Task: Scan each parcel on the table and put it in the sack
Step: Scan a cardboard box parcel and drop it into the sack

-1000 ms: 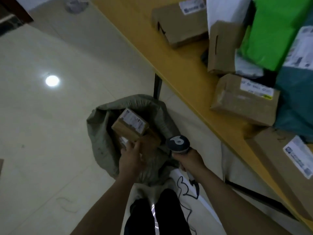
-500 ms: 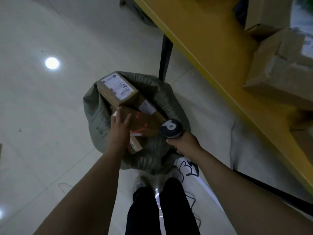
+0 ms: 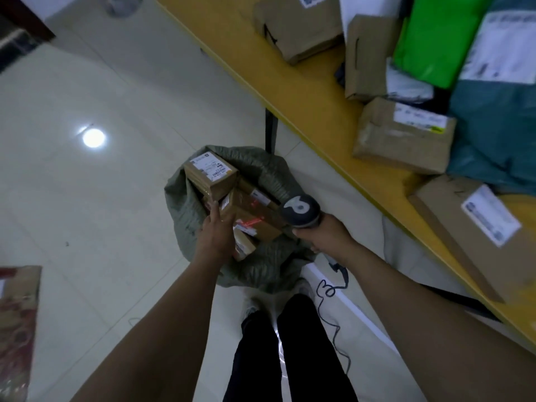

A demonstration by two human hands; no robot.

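Sack [image 3: 261,265] holds boxes [image 3: 211,177]; left fingers [image 3: 214,211] lie straight on one, right fingers [image 3: 301,232] grip scanner [image 3: 300,210].

Single head-worn wide-angle view, steeply downward, close above the sack [image 3: 261,166], table [image 3: 290,82] at right.

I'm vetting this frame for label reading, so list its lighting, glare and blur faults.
Head view: dim overall; a bright round glare spot sits on the glossy pale floor tiles; the cardboard parcels on the yellow table are smeared by blur, their labels unreadable; the grey handheld scanner throws red light on a brown cardboard parcel in the grey-green sack.
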